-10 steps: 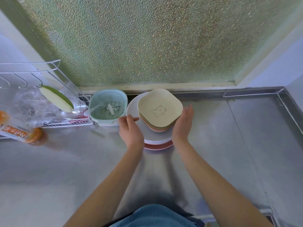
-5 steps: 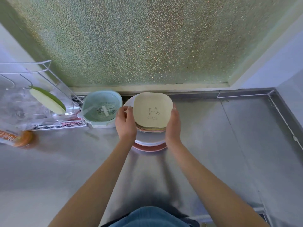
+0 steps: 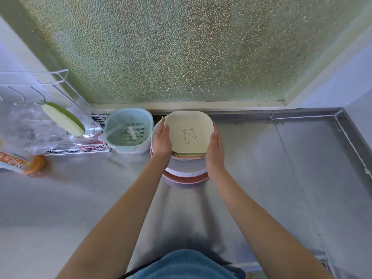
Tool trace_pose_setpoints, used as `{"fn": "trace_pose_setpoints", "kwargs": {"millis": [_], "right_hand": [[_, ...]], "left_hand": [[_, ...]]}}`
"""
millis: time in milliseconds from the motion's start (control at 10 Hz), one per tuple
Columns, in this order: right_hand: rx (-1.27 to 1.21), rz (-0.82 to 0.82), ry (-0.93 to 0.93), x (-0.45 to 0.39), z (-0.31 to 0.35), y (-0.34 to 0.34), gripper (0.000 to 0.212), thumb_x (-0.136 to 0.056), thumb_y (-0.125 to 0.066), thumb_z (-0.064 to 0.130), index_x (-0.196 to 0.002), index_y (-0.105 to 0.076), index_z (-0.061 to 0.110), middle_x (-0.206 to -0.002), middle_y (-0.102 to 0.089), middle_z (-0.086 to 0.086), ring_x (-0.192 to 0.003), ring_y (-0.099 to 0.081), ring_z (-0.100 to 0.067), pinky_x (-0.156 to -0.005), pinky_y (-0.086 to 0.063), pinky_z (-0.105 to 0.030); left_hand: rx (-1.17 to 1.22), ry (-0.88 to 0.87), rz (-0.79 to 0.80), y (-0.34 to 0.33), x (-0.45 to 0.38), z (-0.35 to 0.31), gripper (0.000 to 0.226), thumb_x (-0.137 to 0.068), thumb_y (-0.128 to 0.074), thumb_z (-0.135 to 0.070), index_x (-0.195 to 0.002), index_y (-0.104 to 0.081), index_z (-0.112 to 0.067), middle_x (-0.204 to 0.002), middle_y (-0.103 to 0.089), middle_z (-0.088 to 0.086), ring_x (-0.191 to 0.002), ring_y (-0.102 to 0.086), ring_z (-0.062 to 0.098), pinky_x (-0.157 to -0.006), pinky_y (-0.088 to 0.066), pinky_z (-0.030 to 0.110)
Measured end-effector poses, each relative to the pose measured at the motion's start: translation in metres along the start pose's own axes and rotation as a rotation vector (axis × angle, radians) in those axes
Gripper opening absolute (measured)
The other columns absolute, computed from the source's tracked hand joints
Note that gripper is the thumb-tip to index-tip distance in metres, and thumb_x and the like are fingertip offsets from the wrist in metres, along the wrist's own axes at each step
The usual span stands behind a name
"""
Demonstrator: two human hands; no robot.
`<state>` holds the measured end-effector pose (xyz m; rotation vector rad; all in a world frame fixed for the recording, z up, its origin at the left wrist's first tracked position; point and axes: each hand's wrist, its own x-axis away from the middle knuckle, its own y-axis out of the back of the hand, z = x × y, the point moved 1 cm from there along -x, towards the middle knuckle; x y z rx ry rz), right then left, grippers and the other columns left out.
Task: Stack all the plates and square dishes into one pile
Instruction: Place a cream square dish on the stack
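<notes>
Where the brushed steel counter (image 3: 261,178) meets the pebbled green glass pane (image 3: 181,47) at its far edge, one pile stands: a pink round plate (image 3: 186,179) at the bottom, a white round plate (image 3: 185,171) on it, then several thin square dishes in pastel colours (image 3: 188,156), topped by a cream square dish with a bear drawn on it (image 3: 189,130). The left hand (image 3: 162,140) lies flat against the left side of the square dishes, its fingers (image 3: 163,122) straight and together, reaching toward the far corner. The right hand (image 3: 216,148) presses the right side in the same way, fingers straight and together, so the square dishes sit between both palms. Just left of the pile, nearly touching it, stands a pale blue plastic strainer basket (image 3: 128,131). Farther left is a white wire rack (image 3: 50,109) with a green-and-cream sponge (image 3: 62,118) leaning in it, and an orange-labelled bottle (image 3: 22,162) lies at the left edge.
</notes>
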<state>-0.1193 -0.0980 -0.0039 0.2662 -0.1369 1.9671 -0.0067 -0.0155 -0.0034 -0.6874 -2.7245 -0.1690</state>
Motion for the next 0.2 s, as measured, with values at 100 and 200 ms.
{"fn": "trace_pose_setpoints", "kwargs": {"millis": [100,200], "right_hand": [[0.051,0.024,0.034,-0.001,0.0,0.001,0.041,-0.103,-0.025,0.022,-0.14,-0.042,0.018,-0.141,-0.047,0.001,-0.13,-0.042,-0.012,-0.108,-0.031,-0.023],[0.103,0.06,0.049,0.0,0.008,0.009,0.042,-0.103,-0.024,0.024,-0.14,-0.042,0.017,-0.14,-0.047,0.004,-0.129,-0.041,-0.008,-0.096,-0.031,-0.007]], "left_hand": [[0.009,0.001,0.022,-0.001,0.0,0.0,0.046,-0.101,-0.035,-0.029,-0.146,-0.035,-0.023,-0.151,-0.036,-0.006,-0.139,-0.031,0.011,-0.114,-0.024,0.029],[0.027,0.016,0.024,0.005,0.01,-0.013,0.046,-0.101,-0.037,-0.026,-0.146,-0.034,-0.02,-0.151,-0.035,-0.006,-0.14,-0.03,0.011,-0.105,-0.022,0.02]]}}
